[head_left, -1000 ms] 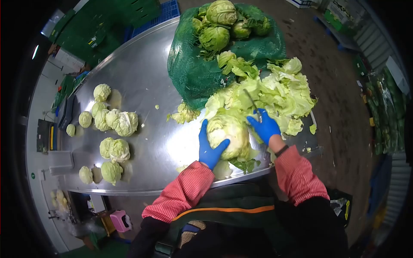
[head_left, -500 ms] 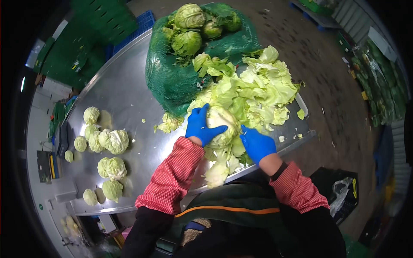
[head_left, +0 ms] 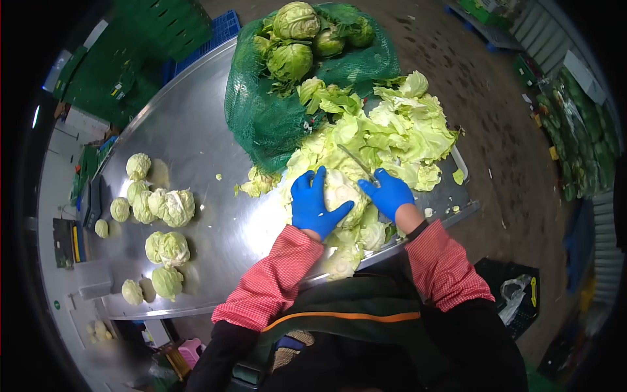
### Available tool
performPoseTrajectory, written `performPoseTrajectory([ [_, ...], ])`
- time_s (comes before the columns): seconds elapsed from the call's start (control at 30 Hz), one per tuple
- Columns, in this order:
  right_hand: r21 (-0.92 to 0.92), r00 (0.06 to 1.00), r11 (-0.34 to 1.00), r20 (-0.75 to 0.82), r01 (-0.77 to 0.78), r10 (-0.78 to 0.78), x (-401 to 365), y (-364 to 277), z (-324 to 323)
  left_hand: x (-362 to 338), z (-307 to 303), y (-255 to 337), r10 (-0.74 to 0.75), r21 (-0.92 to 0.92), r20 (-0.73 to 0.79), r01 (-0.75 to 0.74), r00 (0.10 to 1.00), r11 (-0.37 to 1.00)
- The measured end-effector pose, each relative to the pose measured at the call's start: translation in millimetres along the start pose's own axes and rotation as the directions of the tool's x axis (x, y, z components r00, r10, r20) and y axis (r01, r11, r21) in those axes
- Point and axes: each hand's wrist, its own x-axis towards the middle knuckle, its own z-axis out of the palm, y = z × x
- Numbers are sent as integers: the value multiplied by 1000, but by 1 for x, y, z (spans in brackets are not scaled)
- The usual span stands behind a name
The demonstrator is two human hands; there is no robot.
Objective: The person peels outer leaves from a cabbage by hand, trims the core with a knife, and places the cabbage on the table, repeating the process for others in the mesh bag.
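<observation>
My left hand [head_left: 317, 204], in a blue glove, grips a pale cabbage [head_left: 341, 186] from its left side, thumb and fingers spread around it. The cut stem end of the cabbage faces up. In my right hand [head_left: 390, 195], also blue-gloved, is a knife [head_left: 354, 159]; its thin blade points up and left, just above the cabbage. The knife's handle is hidden in my fist. Loose cabbage leaves [head_left: 405, 130] lie in a heap beyond and around both hands.
A green net sack [head_left: 261, 124] with several untrimmed cabbages [head_left: 289, 62] lies at the back of the metal table [head_left: 196, 124]. Several trimmed cabbages [head_left: 167, 282] stand at the left. Green crates [head_left: 150, 46] are stacked behind; a black crate [head_left: 516, 313] is on the floor at right.
The cabbage has been turned so its stem end shows on top. My right hand has risen slightly, and the knife blade now shows. My left hand has shifted a little right and down.
</observation>
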Motion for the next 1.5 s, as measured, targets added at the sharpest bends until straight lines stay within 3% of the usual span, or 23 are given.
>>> performPoseTrajectory([
  [0.03, -9, 999, 1000, -26, -25, 25, -4, -10, -1, 0, -2, -4, 13, -31, -4, -13, 1000, 999],
  [0.07, 8, 989, 1000, -147, -23, 24, -1, -14, 3, -3, -5, -5, 65, -48, 4, -65, 998, 997],
  [0.17, -68, 928, 970, -283, 232, -242, 35, 5, 28, -22, -12, -11, 170, -77, 10, -168, 985, 983],
  [0.3, -206, 955, 957, -174, 205, -242, 56, -6, 14, -33, -8, -15, 156, -117, -45, -161, 987, 980],
  [0.43, -153, 988, 987, -138, 46, -67, 87, 23, 29, -43, -4, -22, 106, -215, -103, -126, 989, 968],
  [0.5, -87, 991, 996, -130, 22, -33, 73, 20, 33, -51, 1, -26, -17, -285, -218, -47, 976, 957],
  [0.57, -19, 985, 998, -161, 58, -61, 45, 2, 16, -42, 3, -29, -246, -350, -287, 138, 926, 927],
  [0.63, 72, 994, 992, -41, 103, -100, 5, -17, 1, -31, 12, -38, -539, -476, -266, 378, 799, 794],
  [0.7, 171, 966, 980, 217, 101, -137, -3, -13, 18, -32, 9, -36, -620, -441, -193, 497, 761, 748],
  [0.77, 65, 979, 985, 113, 161, -167, -11, -6, 35, -40, 4, -50, -392, -411, -107, 318, 914, 854],
  [0.8, 100, 977, 986, 154, 134, -148, -8, -1, 31, -36, -5, -46, -308, -367, -77, 261, 948, 893],
  [0.83, 132, 972, 985, 197, 107, -131, -3, 2, 24, -26, -23, -37, -227, -91, -12, 225, 974, 970],
  [0.9, 27, 980, 988, 122, 153, -155, -9, 1, 14, -4, -17, -44, 60, -257, -13, -61, 998, 965],
  [1.0, -183, 961, 955, -108, 232, -254, -37, -8, 2, 15, -12, -40, 133, -196, 156, -101, 979, 975],
  [1.1, -323, 958, 918, -90, 231, -272, -54, -9, 4, 19, 0, -18, 54, -84, 142, -42, 988, 996],
  [1.13, -380, 935, 899, -183, 218, -304, -51, 0, 17, 21, 3, -10, 50, -44, 142, -45, 989, 998],
  [1.23, -390, 913, 903, -275, 182, -302, -34, 11, 21, 21, 9, 11, -12, 79, 134, 1, 991, 997],
  [1.37, -334, 958, 937, -222, 102, -183, -13, 15, 18, 23, 16, 26, -91, 236, 128, 59, 988, 970],
  [1.43, -343, 967, 933, -180, 111, -181, -4, 15, 13, 27, 15, 35, -123, 254, 156, 80, 980, 964],
  [1.5, -327, 987, 945, -147, 14, -66, 15, 28, 0, 28, 13, 46, -169, 247, 200, 117, 965, 962],
])
